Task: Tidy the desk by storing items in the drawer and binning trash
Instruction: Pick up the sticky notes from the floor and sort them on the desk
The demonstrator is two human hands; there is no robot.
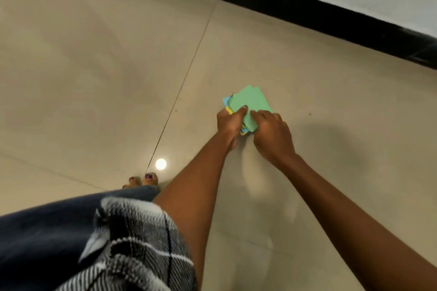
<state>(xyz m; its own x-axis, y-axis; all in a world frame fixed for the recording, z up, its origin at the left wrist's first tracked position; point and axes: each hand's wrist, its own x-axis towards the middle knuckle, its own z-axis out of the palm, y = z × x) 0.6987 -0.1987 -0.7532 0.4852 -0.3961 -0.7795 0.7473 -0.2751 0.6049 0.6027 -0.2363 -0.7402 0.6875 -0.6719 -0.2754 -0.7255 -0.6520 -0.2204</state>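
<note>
A: What are the hands doing?

B: Both are holding a small stack of coloured paper cards [248, 104] out in front of the person, above the floor [94, 66]. The left hand [230, 124] is curling round the stack's left edge, with its thumb lying on the green top card. The right hand [274, 133] is gripping the lower right side, its fingers bending over the green card.

A: So neither hand is spread?

B: No, both are closing on the stack, and they are sitting almost against each other with the cards between them.

A: What colours are showing?

B: Green is lying on top, blue is peeking out at the upper left edge, and a bit of yellow is showing by the left thumb and under the stack.

A: Are the cards touching the floor?

B: I cannot tell; they are looking close to the beige tiles, with a soft shadow falling to the right.

A: Anything else around?

B: A black skirting strip [307, 12] is running along the wall, a round light reflection [161, 164] is gleaming on the tile, and painted toes [146, 178] are poking out beside a checked garment [132, 243]
</note>
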